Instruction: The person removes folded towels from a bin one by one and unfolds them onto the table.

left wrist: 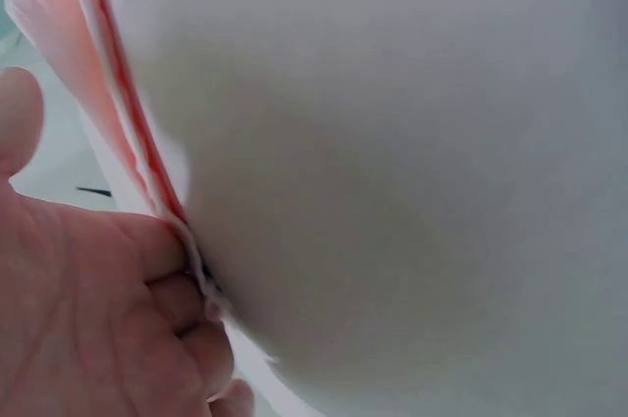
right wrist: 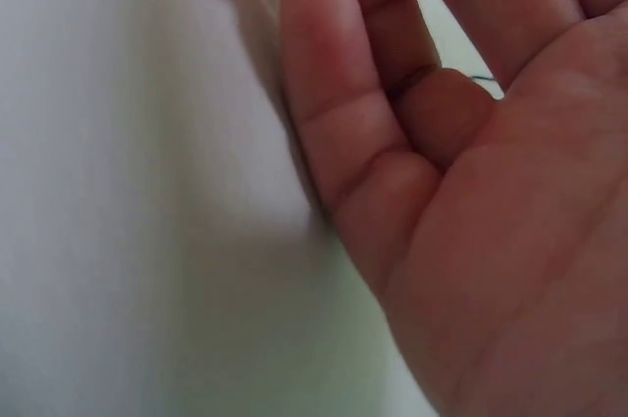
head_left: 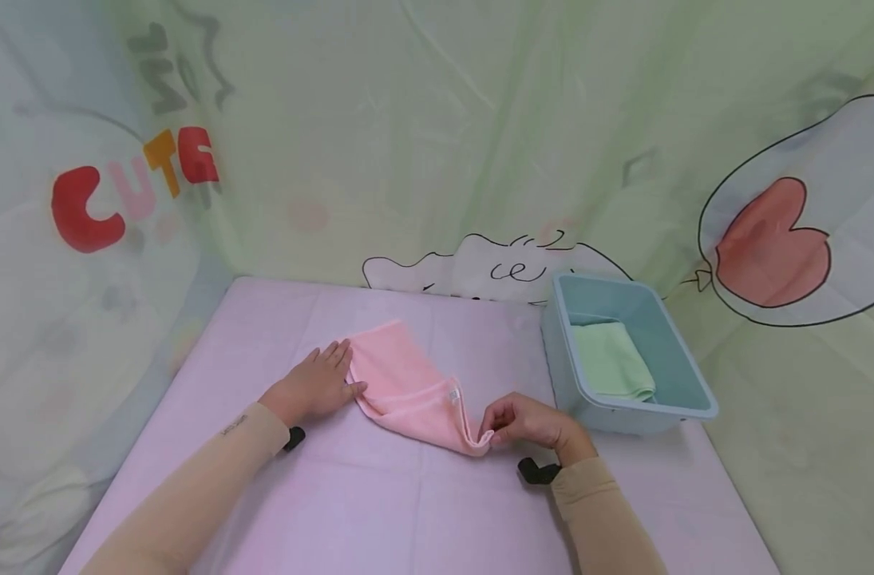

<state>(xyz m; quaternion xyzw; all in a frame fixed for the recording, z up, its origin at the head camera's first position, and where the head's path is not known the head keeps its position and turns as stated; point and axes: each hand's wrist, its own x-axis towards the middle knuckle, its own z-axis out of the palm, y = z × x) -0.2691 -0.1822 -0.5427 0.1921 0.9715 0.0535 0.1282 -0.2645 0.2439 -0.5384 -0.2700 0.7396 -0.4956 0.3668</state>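
Note:
A pink towel [head_left: 408, 383], partly folded over itself, lies across the middle of the table, with a small white label near its right fold. At its left edge rests my left hand [head_left: 320, 383], fingers stretched out and flat on the cloth's border. In the left wrist view the towel's layered edge [left wrist: 132, 93] runs up from the fingertips. My right hand [head_left: 526, 421] pinches the towel's near right corner between thumb and fingers, and that corner is bent up a little. The right wrist view shows the curled fingers [right wrist: 334, 74] with a bit of pink cloth at the top.
On the right of the table stands a blue-grey plastic bin [head_left: 566, 367] with a folded light green towel [head_left: 612, 361] inside. A pale pink sheet covers the table [head_left: 336, 511]. Printed curtains [head_left: 408, 144] hang behind and at both sides.

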